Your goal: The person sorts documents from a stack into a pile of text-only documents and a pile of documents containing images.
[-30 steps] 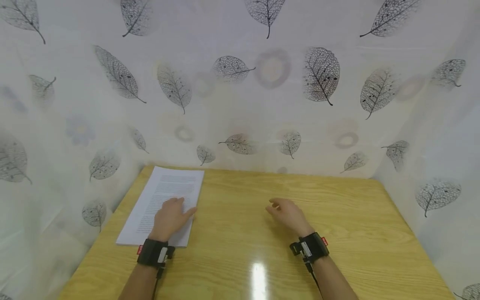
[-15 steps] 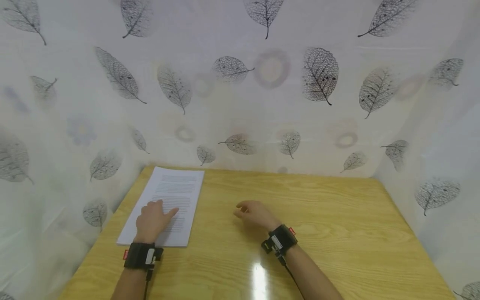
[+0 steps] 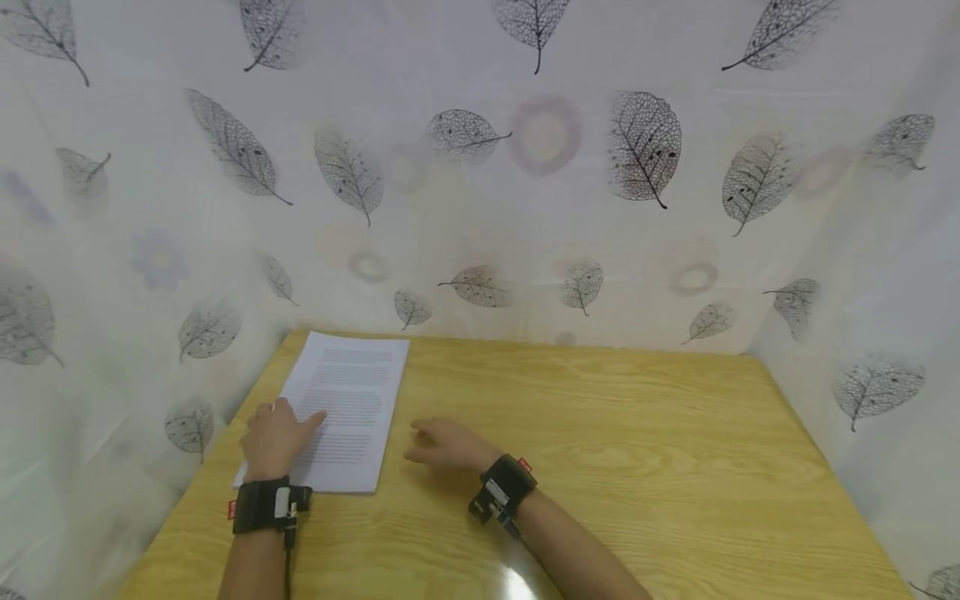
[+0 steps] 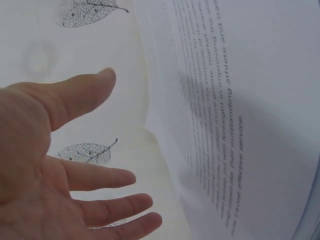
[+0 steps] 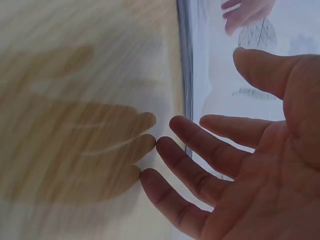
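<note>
A stack of printed white paper [image 3: 348, 417] lies on the left part of the wooden table [image 3: 600, 417]. Over the stack's left edge is my left hand [image 3: 273, 437]; in the left wrist view its thumb and fingers are spread, apart from the printed page [image 4: 270, 75]. My right hand [image 3: 446, 446] is to the right of the stack, a short gap from its edge, with nothing in it. In the right wrist view, its relaxed fingers [image 5: 175, 200] are close to the tabletop, and the stack's side edge [image 5: 185, 65] stands just beyond them.
A pale curtain [image 3: 480, 208] printed with leaves hangs behind the table and along both sides. Each wrist wears a black camera strap [image 3: 261, 506] with a cable. A bright reflection shows on the table near the front.
My right hand has moved left across the table toward the paper stack. The left hand has slid left over the stack to its left edge. The paper stays in place.
</note>
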`<state>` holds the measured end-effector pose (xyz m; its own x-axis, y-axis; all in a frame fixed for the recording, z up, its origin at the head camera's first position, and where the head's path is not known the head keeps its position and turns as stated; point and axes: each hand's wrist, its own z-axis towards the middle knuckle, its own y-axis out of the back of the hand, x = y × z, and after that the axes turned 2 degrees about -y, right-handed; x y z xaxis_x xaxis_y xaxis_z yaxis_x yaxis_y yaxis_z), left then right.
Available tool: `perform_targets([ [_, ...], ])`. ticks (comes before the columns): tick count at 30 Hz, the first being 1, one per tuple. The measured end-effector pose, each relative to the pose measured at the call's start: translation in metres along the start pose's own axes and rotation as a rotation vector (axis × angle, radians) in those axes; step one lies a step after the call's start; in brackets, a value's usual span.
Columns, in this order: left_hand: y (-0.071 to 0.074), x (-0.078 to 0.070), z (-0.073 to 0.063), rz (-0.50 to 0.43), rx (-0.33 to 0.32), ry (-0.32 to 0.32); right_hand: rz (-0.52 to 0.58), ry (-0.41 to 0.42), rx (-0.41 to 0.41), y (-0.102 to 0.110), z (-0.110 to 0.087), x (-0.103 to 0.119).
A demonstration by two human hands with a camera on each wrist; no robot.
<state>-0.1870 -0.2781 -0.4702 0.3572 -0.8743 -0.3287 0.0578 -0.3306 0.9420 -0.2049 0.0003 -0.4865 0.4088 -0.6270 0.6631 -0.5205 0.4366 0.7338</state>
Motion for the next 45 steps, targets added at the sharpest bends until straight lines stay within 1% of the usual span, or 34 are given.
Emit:
perform_targets([
  [3, -0.001, 0.004, 0.001, 0.008, 0.036, 0.021, 0.066, -0.027, 0.043, -0.006, 0.006, 0.012],
  [5, -0.001, 0.007, 0.002, 0.011, 0.059, 0.028, 0.095, -0.046, 0.054, -0.01, 0.01, 0.018],
  [11, 0.002, 0.014, 0.001, -0.016, 0.113, 0.046, 0.125, -0.073, 0.063, -0.022, 0.023, 0.028],
  [15, 0.004, 0.015, -0.002, -0.018, 0.116, 0.082, 0.116, -0.075, 0.081, -0.028, 0.027, 0.032],
  [19, 0.002, 0.015, -0.004, 0.0, 0.114, 0.115, 0.085, -0.039, 0.074, -0.033, 0.029, 0.033],
  [23, 0.001, 0.017, -0.003, -0.003, 0.122, 0.115, 0.057, -0.024, 0.055, -0.036, 0.031, 0.032],
  [27, 0.001, 0.016, -0.002, -0.004, 0.123, 0.107, 0.075, -0.016, 0.062, -0.036, 0.031, 0.031],
  [31, -0.002, 0.014, -0.001, 0.002, 0.091, 0.115, 0.095, -0.009, 0.079, -0.035, 0.03, 0.03],
  [35, -0.004, 0.013, -0.001, 0.014, -0.008, 0.084, 0.143, -0.04, 0.085, -0.034, 0.03, 0.028],
  [38, -0.004, 0.012, 0.001, 0.012, -0.055, 0.047, 0.201, -0.093, 0.087, -0.033, 0.03, 0.026],
  [42, -0.007, 0.007, 0.003, -0.006, -0.051, 0.039, 0.294, -0.167, 0.08, -0.03, 0.03, 0.022],
  [45, -0.009, 0.001, 0.004, 0.008, -0.051, 0.038, 0.374, -0.182, 0.055, -0.029, 0.032, 0.018],
])
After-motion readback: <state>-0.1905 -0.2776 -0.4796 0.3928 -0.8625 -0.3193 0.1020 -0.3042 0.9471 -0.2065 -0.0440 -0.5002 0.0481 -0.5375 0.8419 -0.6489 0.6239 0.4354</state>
